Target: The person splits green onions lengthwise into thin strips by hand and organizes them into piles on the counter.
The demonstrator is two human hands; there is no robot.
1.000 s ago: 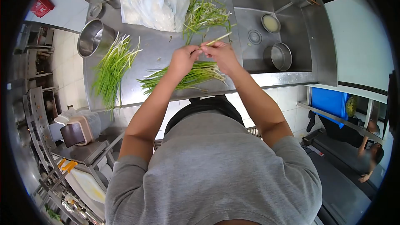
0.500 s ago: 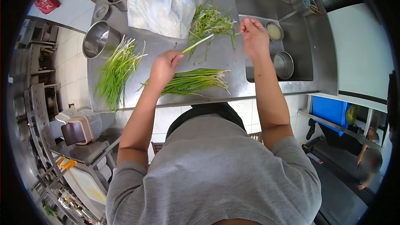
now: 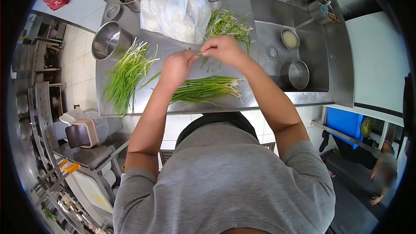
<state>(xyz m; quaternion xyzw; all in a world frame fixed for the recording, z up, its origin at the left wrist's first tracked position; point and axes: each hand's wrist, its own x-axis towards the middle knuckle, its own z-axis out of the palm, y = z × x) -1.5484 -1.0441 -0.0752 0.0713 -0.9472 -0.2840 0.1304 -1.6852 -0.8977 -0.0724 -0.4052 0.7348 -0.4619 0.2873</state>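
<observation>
My left hand is closed on a thin green stalk, whose leaf end trails below toward the left. The fingers of my right hand pinch the same stalk at its other end, close to my left fingertips. Below my hands a bundle of green stalks lies along the counter's front edge, white ends to the right. A second bundle rests at the left beside a steel pot. Behind my right hand is a loose heap of stalks and scraps.
A white plastic bag stands at the back of the steel counter. To the right, the sink holds a bowl of cloudy liquid and a pot. Another person is at the far right.
My right hand has come back from over the sink to my left hand and now grips the stalk. The view has shifted slightly, so the counter appears further right.
</observation>
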